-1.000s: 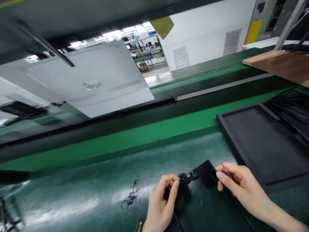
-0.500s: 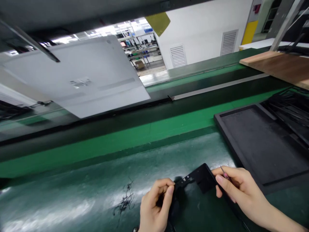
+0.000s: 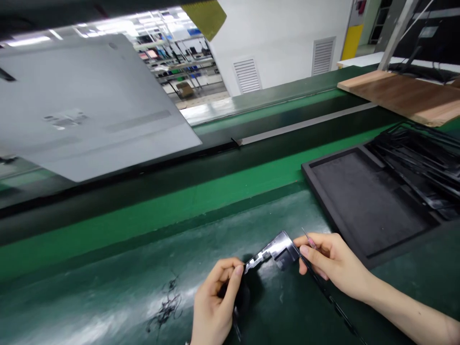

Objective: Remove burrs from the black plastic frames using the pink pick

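Observation:
A thin black plastic frame (image 3: 282, 245) with a wide, glossy corner is held low over the green bench. My left hand (image 3: 217, 299) pinches one of its edges between thumb and fingertips. At the other side of the corner, my right hand (image 3: 336, 262) grips the frame, whose slim strip runs down to the bottom edge of the view. A slender pointed tool with a pink part (image 3: 309, 239) also sticks out of my right hand; its kind is not clear. Left of my left hand lies a tangle of thin black shavings (image 3: 167, 306) on the bench.
To the right is a dark tray (image 3: 321, 203) with a pile of black frames (image 3: 424, 163) at its far side. A wooden board (image 3: 395, 93) lies behind it. A large grey panel (image 3: 93, 129) stands at the left, and a metal strip (image 3: 305, 125) runs along the back.
The whole view has shifted, so everything sits further left. The frame has tilted, and its corner now shines with reflected light. Both hands keep their hold.

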Tool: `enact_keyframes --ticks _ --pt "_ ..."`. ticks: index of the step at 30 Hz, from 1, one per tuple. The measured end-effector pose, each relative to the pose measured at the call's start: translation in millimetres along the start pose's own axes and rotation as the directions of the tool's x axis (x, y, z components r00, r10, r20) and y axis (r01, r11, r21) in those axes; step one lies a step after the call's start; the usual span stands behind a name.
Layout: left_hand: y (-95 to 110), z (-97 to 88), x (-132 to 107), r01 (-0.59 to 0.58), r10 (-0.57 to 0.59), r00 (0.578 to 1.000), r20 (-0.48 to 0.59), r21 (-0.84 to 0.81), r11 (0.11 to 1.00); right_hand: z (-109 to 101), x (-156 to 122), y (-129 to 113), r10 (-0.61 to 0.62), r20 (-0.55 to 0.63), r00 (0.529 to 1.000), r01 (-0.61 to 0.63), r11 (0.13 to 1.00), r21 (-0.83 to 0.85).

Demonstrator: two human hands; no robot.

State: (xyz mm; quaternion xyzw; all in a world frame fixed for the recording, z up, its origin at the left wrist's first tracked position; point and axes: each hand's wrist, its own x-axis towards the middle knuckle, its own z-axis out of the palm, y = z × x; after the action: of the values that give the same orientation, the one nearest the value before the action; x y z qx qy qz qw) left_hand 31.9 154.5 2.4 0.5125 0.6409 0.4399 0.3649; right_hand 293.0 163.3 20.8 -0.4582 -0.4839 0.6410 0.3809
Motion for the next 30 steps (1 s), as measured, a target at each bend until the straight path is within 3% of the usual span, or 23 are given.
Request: enact_keyframes --ticks 15,19,23,27,30 --pt "-5.7 -3.4 4.8 0.059 -0.06 0.998 -0.022 -0.025 0.998 1.9 5.1 -6.0 0.034 -0.017 0.999 -0.032 0.997 0.063" --pt "-14.9 -16.1 17.2 0.102 -0.109 0.989 -0.102 -0.067 0.993 0.7 6.0 -6.4 0.071 0.011 0.997 -0.072 0.991 0.111" --pt "-15.6 -26.7 29.3 0.144 -0.194 0.954 -0.228 -0.218 0.965 -3.3 3.2 -8.3 0.091 0.028 0.995 -0.094 0.985 0.147" --pt "-12.1 -26.7 33.9 0.079 -0.229 0.889 -0.396 -0.36 0.93 -8.6 -1.4 -11.2 0.057 0.003 0.998 -0.057 0.988 0.146" --pt "-12.7 -25.9 33.0 0.012 -0.191 0.874 -0.446 -0.373 0.928 -9.8 -3.2 -12.3 0.05 -0.035 0.998 -0.043 0.983 0.179"
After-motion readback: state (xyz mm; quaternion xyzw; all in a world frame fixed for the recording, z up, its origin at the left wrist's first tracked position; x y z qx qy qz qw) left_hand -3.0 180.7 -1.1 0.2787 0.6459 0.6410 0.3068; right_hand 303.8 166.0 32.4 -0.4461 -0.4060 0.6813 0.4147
